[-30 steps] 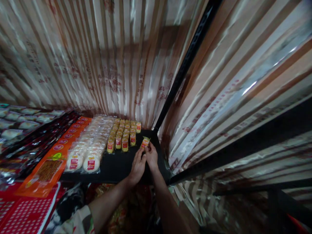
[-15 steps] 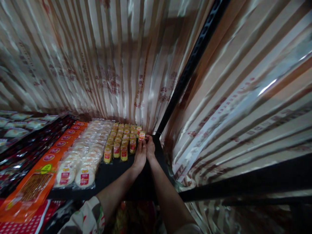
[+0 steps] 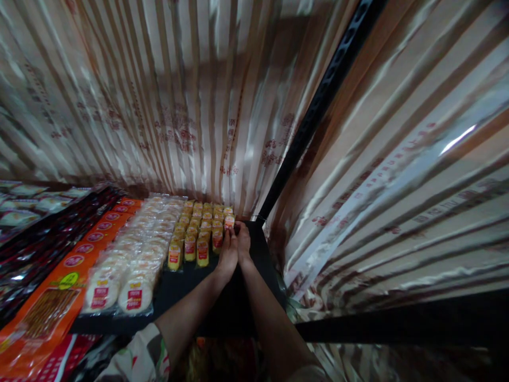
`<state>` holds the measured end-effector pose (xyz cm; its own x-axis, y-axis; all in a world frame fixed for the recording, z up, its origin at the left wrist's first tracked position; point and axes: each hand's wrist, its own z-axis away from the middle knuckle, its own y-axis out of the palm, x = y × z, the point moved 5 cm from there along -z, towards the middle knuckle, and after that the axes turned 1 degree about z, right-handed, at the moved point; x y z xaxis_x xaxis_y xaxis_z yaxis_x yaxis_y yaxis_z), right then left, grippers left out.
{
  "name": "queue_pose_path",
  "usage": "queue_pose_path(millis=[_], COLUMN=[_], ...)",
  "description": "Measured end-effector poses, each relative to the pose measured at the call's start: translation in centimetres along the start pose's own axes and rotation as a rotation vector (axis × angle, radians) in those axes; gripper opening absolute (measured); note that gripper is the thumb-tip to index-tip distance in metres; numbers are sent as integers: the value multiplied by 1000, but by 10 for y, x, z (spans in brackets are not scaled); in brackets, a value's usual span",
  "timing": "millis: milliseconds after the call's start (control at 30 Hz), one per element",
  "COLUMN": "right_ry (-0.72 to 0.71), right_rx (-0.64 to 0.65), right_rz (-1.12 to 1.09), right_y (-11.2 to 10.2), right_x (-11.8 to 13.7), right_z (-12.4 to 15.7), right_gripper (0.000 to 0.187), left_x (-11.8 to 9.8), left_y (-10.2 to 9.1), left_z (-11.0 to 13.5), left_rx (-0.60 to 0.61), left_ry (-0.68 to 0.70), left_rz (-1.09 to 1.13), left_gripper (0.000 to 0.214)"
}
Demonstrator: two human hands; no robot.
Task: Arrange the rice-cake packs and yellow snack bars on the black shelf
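Both my hands are at the right end of a block of small yellow wrapped snack cakes (image 3: 202, 251), which stand in rows on a black shelf (image 3: 181, 300). My left hand (image 3: 228, 257) has its fingers closed at the near side of one wrapped snack cake (image 3: 229, 222) with a red and white label. My right hand (image 3: 244, 245) is curled close against its right side. The thumbs and part of the fingertips are hard to make out in the dim light. The cake sits at the back of the rightmost row.
Left of the cakes lie clear packets of round white biscuits (image 3: 135, 289), then orange snack packs (image 3: 51, 307) and dark shiny packs (image 3: 59, 236). A slanted black metal post (image 3: 310, 122) rises behind my hands. Pleated printed sheeting (image 3: 191, 106) hangs behind and to the right.
My hands and the wrapped cake have shifted slightly left and down, toward the row. The view has tilted a little, and the other packets stay in place.
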<state>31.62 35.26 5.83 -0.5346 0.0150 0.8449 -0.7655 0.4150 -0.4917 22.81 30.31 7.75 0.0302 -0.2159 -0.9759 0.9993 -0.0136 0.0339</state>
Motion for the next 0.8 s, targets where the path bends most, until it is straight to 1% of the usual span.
queue_pose_path(millis=[133,300,433,533,667,800], right_ry=[-48,-39,-60,-37,-7,47], right_rx=[-7,35,-2,-45,-99,-104], right_rz=[39,3,-73,-110,-103,-100], right_y=[3,7,3,-1,-11,-20], right_x=[-2,-8,-10,-10,-2,5], right_z=[-2,-3,4,12,27,55], right_gripper=[22,24,28,31,35,34], left_x=[-3,-1,4,8,14,17], left_y=[2,2,4,3,-1,-8], left_z=[-2,-4,-3,0,11,35], left_rx=[-3,-49,-57,-53,-56,-60], left_ry=[4,10,-19,-28,-73,-60], left_rz=[64,150,164,151,141,59], left_gripper=[47,44,45,44,43,38])
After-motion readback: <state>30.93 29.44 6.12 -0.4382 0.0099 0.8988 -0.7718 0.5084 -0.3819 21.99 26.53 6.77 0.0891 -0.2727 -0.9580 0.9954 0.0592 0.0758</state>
